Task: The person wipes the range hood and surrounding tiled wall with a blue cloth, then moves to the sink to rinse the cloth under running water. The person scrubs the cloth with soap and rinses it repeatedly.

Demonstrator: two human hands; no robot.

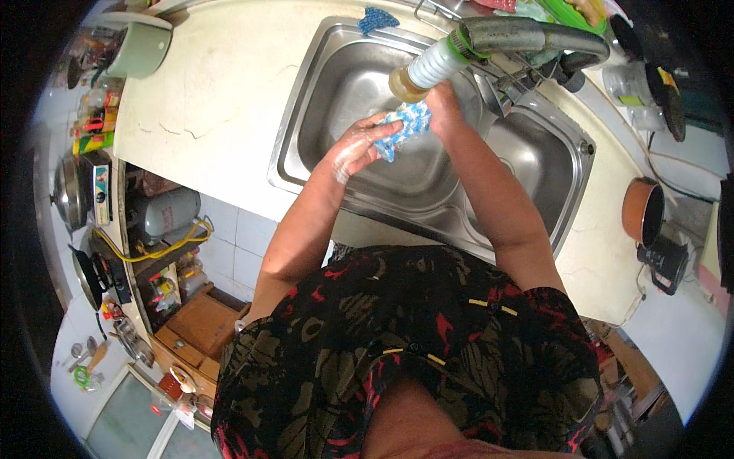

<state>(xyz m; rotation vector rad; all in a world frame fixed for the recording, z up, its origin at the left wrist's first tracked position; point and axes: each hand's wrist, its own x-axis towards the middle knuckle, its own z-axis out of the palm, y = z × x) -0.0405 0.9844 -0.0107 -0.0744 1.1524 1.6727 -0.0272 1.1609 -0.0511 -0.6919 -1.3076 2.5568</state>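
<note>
Over the left basin of a stainless steel double sink, my left hand grips a blue and white cloth, its thumb on top and its fingers curled beneath. White suds coat the wrist and the back of this hand. My right hand is at the cloth's upper right edge, partly behind the faucet's end; its fingers are largely hidden, so its hold cannot be told. Above the cloth hangs the faucet's spout, with a ribbed pale sleeve and a green clamp.
A dark blue knitted cloth lies on the sink's back rim. A pale green pot stands at the counter's far left. At the right are a brown pot and a wire rack behind the sink.
</note>
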